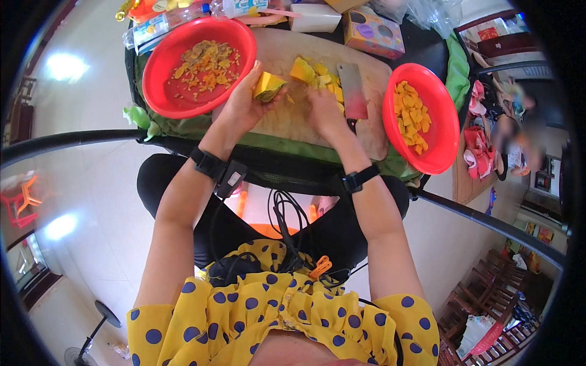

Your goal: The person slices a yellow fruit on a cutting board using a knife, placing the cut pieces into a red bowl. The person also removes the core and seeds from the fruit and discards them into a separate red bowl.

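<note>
My left hand (245,97) is closed around a pumpkin piece (269,86), with orange flesh and some green rind, above the left part of a cutting board (278,52). Over the board's middle, my right hand (325,111) has its fingers curled in against several cut pumpkin chunks (303,70). What those fingers hold, if anything, is hidden. A cleaver (352,88) lies flat just right of the right hand, its dark handle toward me. Some pumpkin cubes sit along its left edge.
A red basin (157,85) at left holds scraped pulp and seeds. At right, another red basin (450,131) holds cut pumpkin pieces. Bottles (160,30), a white box (315,18) and a patterned carton (373,33) line the far edge. Black cables (279,210) hang between my knees.
</note>
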Demonstrator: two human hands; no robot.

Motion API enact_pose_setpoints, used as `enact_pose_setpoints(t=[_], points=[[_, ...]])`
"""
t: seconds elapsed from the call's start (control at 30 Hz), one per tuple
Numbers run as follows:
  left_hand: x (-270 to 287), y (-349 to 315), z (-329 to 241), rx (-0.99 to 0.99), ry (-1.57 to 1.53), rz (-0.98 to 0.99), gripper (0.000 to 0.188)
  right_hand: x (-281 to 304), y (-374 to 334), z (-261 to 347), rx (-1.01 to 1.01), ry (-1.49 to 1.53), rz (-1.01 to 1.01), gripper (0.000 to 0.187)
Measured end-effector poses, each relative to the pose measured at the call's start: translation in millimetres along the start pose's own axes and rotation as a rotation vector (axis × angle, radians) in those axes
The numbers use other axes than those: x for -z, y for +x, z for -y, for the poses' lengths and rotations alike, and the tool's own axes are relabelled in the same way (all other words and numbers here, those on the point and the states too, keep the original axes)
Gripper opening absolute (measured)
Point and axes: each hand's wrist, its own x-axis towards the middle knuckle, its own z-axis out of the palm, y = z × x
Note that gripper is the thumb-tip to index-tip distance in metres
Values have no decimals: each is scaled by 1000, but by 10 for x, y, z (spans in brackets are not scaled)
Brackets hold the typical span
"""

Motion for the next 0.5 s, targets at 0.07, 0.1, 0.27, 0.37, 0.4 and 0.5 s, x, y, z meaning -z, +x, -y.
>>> enact_pose_setpoints(t=[0.07, 0.1, 0.27, 0.37, 0.4, 0.5], points=[[-45, -19, 0, -21, 37, -30, 42, 185, 21, -143, -25, 80, 128, 31], [-48, -20, 1, -23, 61, -42, 41, 305, 42, -176, -67, 182, 305, 33], [-15, -2, 35, -34, 74, -83, 43, 330, 14, -120, -232, 292, 673, 35], [-88, -3, 34, -30, 66, -87, 43, 143, 3, -321, -59, 194, 256, 36], [-83, 12, 36, -35, 54, -75, 43, 138, 15, -290, -1, 260, 176, 37], [19, 46, 39, -29, 67, -36, 43, 13, 28, -54, 208, 314, 205, 46]])
